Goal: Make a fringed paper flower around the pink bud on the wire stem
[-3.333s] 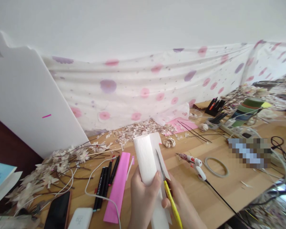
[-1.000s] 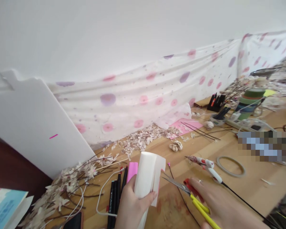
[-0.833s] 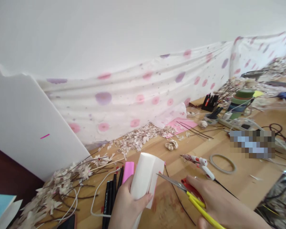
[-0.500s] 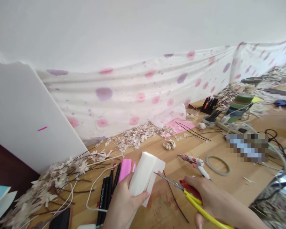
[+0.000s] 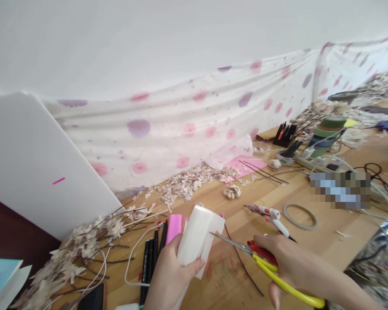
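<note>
My left hand point(image 5: 171, 275) grips a folded white paper roll point(image 5: 194, 239), which has a looser flat flap point(image 5: 213, 247) on its right side. My right hand point(image 5: 297, 267) holds yellow-handled scissors point(image 5: 255, 258) with red inner grips. Their steel blades point left, and the tips reach the flap's edge. The lower end of the roll is hidden behind my left hand. Below the scissors, a thin dark wire point(image 5: 242, 271) lies on the wooden tabletop point(image 5: 233, 284).
Black markers point(image 5: 150, 258) and a pink paper strip point(image 5: 173, 228) lie left of the roll. Beyond them are dried blossom branches point(image 5: 84, 245), a white cable, and a phone point(image 5: 95, 297). A glue gun point(image 5: 268, 215) lies right, with a pile of petals point(image 5: 187, 185) behind.
The white roll now looks shorter and folded. The scissors have swung from upright in my right hand to lying nearly flat, tips pointing left at the flap. The view has shifted slightly.
</note>
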`<move>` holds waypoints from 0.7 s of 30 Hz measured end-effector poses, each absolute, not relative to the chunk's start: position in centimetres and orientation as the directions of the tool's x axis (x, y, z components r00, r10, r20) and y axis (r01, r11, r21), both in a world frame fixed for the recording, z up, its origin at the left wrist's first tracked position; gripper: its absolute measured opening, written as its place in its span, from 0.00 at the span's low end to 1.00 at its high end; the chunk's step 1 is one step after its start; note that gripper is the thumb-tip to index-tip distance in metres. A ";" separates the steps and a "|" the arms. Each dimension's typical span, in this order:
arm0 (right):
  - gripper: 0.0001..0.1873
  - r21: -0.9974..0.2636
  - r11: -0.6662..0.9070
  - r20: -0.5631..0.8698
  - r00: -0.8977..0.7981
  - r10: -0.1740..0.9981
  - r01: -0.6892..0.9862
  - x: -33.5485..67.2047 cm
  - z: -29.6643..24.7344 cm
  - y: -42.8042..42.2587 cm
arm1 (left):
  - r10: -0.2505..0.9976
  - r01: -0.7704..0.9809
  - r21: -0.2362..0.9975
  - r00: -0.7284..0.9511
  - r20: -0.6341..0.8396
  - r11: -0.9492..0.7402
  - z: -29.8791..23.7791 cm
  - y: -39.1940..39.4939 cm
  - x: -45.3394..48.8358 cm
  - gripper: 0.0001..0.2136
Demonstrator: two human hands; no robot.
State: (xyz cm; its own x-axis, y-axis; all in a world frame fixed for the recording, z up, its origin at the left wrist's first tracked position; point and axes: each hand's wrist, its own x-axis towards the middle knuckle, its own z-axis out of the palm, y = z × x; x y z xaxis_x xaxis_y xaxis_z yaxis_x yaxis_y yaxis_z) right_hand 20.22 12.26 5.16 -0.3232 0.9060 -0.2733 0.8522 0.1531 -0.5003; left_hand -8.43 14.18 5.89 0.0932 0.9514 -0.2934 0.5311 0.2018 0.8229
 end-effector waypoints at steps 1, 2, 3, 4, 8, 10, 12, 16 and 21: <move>0.31 -0.500 0.147 -0.281 -0.321 0.904 0.854 20.2 5.2 12.3 | 0.950 0.538 0.818 0.093 -0.298 0.203 5.9 14.2 -8.4 0.22; 0.31 -0.496 0.142 -0.288 -0.317 0.904 0.856 20.2 5.1 12.3 | 0.949 0.545 0.813 0.094 -0.299 0.202 5.9 14.2 -8.4 0.22; 0.31 -0.495 0.136 -0.295 -0.313 0.903 0.858 20.3 5.1 12.3 | 0.949 0.550 0.810 0.095 -0.301 0.202 5.9 14.2 -8.4 0.21; 0.31 -0.492 0.130 -0.300 -0.308 0.903 0.861 20.3 5.0 12.4 | 0.949 0.552 0.809 0.095 -0.302 0.202 5.9 14.2 -8.5 0.21; 0.29 -0.487 0.123 -0.311 -0.303 0.901 0.865 20.7 4.5 12.4 | 0.946 0.551 0.807 0.090 -0.310 0.212 5.8 14.2 -8.4 0.22; 0.28 -0.491 0.137 -0.299 -0.314 0.901 0.860 20.8 4.4 12.4 | 0.945 0.551 0.805 0.084 -0.316 0.221 5.8 14.1 -8.4 0.22; 0.26 -0.489 0.160 -0.274 -0.325 0.905 0.858 20.8 4.3 12.4 | 0.947 0.555 0.803 0.081 -0.310 0.216 5.9 14.1 -8.3 0.21; 0.27 -0.470 0.198 -0.213 -0.329 0.920 0.860 20.6 4.6 12.2 | 0.953 0.541 0.815 0.075 -0.294 0.209 6.1 14.1 -8.1 0.20; 0.27 -0.507 0.212 -0.155 -0.331 0.931 0.836 20.7 4.4 12.1 | 0.951 0.551 0.807 0.074 -0.299 0.211 6.0 14.1 -8.1 0.21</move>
